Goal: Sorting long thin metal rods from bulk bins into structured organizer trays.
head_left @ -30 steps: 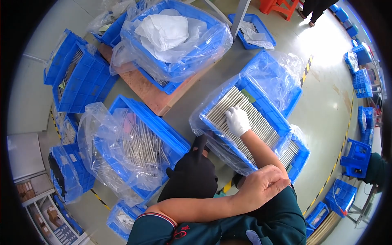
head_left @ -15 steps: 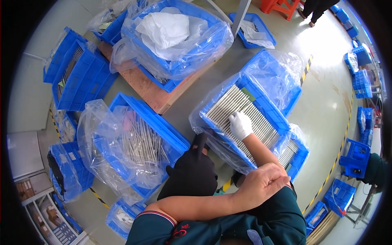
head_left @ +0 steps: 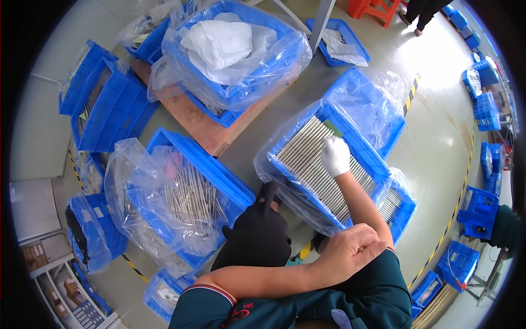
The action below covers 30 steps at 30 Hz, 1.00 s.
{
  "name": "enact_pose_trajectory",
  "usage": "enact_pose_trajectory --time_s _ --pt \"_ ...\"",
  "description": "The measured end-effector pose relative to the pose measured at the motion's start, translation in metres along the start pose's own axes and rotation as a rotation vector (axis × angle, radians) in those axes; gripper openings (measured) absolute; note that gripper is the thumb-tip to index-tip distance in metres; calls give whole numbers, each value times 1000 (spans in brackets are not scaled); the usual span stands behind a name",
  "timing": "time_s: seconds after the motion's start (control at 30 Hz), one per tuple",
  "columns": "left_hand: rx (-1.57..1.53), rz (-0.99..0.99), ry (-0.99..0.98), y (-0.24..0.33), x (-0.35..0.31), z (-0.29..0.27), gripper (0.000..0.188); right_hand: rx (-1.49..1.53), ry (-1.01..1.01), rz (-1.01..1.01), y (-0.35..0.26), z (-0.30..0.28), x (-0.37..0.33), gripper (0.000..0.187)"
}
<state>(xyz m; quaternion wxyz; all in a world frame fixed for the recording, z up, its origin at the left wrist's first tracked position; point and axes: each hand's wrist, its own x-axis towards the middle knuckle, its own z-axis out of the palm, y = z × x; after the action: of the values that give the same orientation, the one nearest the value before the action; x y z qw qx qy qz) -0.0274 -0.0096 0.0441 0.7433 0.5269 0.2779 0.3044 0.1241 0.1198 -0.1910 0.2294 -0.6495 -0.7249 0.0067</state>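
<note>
My right hand [head_left: 336,157] wears a white glove and lies over a row of thin metal rods [head_left: 301,143] in a plastic-lined blue crate [head_left: 359,143]. Its fingers point at the far side, close to a green slip [head_left: 333,128]; blur hides whether they grip a rod. The rods lie side by side, in parallel. My bare left hand [head_left: 355,247] is curled closed with nothing visible in it, and its forearm crosses my body to rest by my right forearm.
At left, another lined blue crate [head_left: 241,183] holds loosely piled rods [head_left: 189,189]. Behind it, a blue crate [head_left: 276,22] with white wrapping stands on a wooden board [head_left: 192,123]. More crates [head_left: 112,115] are stacked far left. A person [head_left: 423,13] stands at the far right.
My gloved right hand has shifted up and right across the rods, toward the crate's far side. My left hand stays nearly where it was, fingers still curled.
</note>
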Motion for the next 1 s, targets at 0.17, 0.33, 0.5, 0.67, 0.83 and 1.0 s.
enact_pose_trajectory --time_s 0.17,0.33,0.5,0.67,0.83,1.0 --pt "-10 -46 -28 1 3 0 25 255 -298 591 61 21 41 49" --pt "-24 -28 -13 0 3 2 24 470 -394 685 70 43 47 53" --pt "-9 -17 10 0 1 0 23 393 -414 649 44 39 40 54" --pt "41 -20 -12 -7 9 0 20 242 -360 542 63 -21 41 47" --pt "-111 -217 11 -5 11 11 20 214 -262 402 95 -112 -9 34" --pt "-101 -217 -41 -13 14 17 27 111 -120 671 175 -182 -159 37"
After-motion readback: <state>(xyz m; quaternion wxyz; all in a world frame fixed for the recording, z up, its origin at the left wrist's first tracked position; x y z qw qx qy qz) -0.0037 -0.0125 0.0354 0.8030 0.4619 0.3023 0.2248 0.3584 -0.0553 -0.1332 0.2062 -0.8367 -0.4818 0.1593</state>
